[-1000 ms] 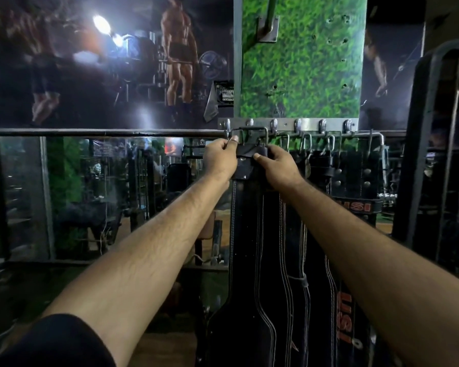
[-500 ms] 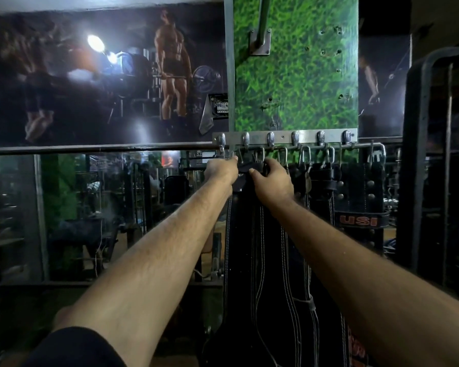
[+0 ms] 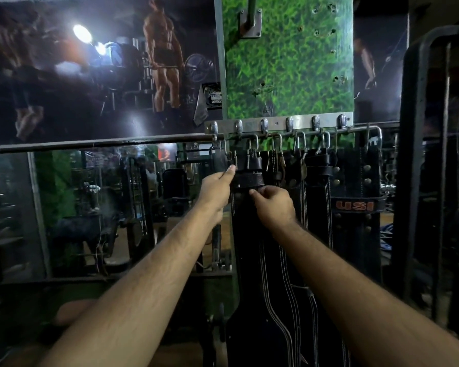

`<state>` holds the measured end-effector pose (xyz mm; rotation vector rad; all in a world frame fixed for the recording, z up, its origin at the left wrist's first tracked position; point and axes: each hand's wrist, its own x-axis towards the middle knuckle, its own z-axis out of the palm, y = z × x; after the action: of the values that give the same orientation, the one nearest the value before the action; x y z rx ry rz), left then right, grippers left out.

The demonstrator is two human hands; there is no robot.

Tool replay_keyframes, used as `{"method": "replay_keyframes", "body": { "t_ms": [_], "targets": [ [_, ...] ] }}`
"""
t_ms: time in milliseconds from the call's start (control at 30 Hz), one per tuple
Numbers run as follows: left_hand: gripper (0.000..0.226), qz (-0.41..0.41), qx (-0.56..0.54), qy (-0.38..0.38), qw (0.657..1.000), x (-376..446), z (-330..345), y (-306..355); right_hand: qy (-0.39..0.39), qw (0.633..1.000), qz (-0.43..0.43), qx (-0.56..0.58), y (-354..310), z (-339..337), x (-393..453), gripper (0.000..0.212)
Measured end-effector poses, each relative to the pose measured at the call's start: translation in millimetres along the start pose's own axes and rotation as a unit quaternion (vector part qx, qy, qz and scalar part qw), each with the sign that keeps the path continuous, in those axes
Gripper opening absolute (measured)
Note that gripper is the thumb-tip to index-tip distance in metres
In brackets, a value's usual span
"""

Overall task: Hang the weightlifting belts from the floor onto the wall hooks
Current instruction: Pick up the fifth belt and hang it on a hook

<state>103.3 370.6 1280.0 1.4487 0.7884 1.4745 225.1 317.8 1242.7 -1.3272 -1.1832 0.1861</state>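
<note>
Belts hang in a dark row below the hook rail (image 3: 276,125) at centre frame; the leftmost belt (image 3: 249,234) hangs by its buckle (image 3: 252,149) from a hook. The left hand (image 3: 215,188) pinches the belt's upper left edge, and the right hand (image 3: 274,205), fingers curled, pinches its strap below the buckle. Best to check the buckle sits fully over the hook before loosening either pinch.

belt (image 3: 252,260) bottoms cut off below, right hand (image 3: 274,206) fingertips hidden, mirror (image 3: 104,207) reflections murky
</note>
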Motion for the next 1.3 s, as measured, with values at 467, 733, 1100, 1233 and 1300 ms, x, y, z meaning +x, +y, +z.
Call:
{"method": "replay_keyframes", "body": {
  "t_ms": [467, 733, 1100, 1233, 1300],
  "targets": [
    [0.041, -0.005, -0.031, 0.0, 1.0, -47, -4, -96, -0.161, 0.986, -0.005, 0.049, 97, 14, -29, 0.06],
    [0.038, -0.03, 0.069, -0.026, 0.997, -100, -35, -169, -0.236, 0.971, 0.029, 0.036, 159, 28, -82, 0.065],
    [0.015, -0.106, 0.137, -0.057, 0.983, -151, -67, -240, -0.242, 0.965, 0.068, 0.068, 231, 36, -138, 0.029],
    [0.006, -0.127, 0.073, -0.023, 0.989, -162, -71, -253, -0.222, 0.956, 0.121, 0.147, 249, 41, -154, 0.033],
    [0.01, -0.139, 0.037, -0.017, 0.989, -169, -71, -261, -0.218, 0.946, 0.153, 0.185, 260, 42, -170, 0.032]
  ]
}}
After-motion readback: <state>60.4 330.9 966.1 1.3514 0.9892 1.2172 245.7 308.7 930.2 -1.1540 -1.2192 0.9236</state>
